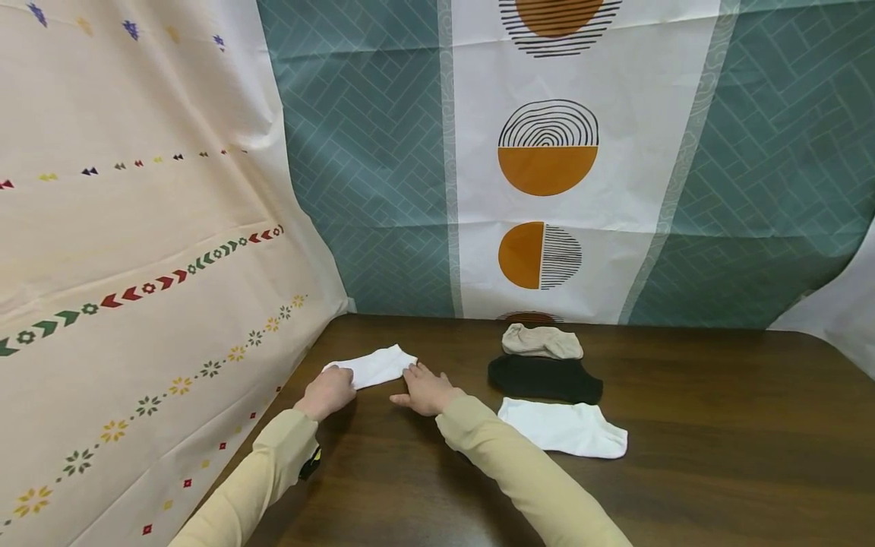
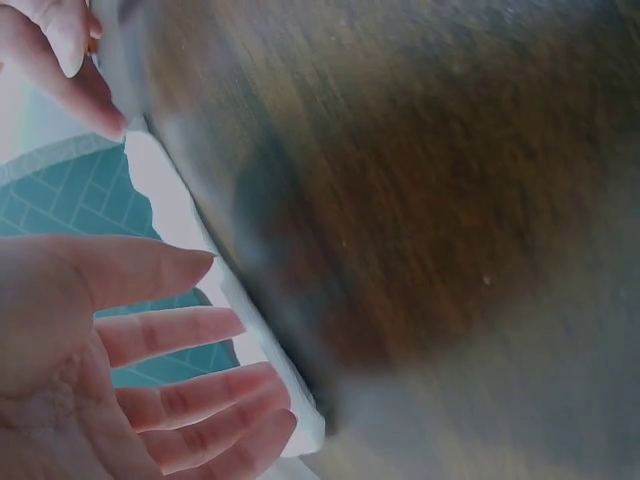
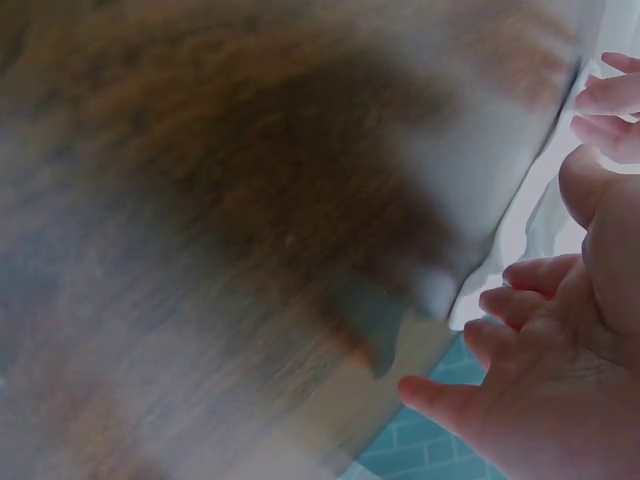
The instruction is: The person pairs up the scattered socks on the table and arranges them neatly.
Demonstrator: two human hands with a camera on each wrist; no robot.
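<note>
A white ankle sock (image 1: 374, 368) lies flat toward the table's far left, between my two hands. The fingers of my left hand (image 1: 330, 392) rest on its left end, fairly straight, with the thumb apart in the left wrist view. At the sock's other end, my right hand (image 1: 425, 390) touches the edge with its fingertips, fingers spread and thumb held out. Seen from the left wrist, the sock (image 2: 165, 190) makes a thin, low strip along the tabletop. Neither hand pinches the fabric.
To the right lie a beige sock (image 1: 543, 342), a black sock (image 1: 547, 379) and another white sock (image 1: 563, 428), one in front of the other on the brown wooden table (image 1: 718, 441). A patterned cream cloth (image 1: 171, 319) borders the left side; a teal-and-white cloth (image 1: 383, 190) hangs behind.
</note>
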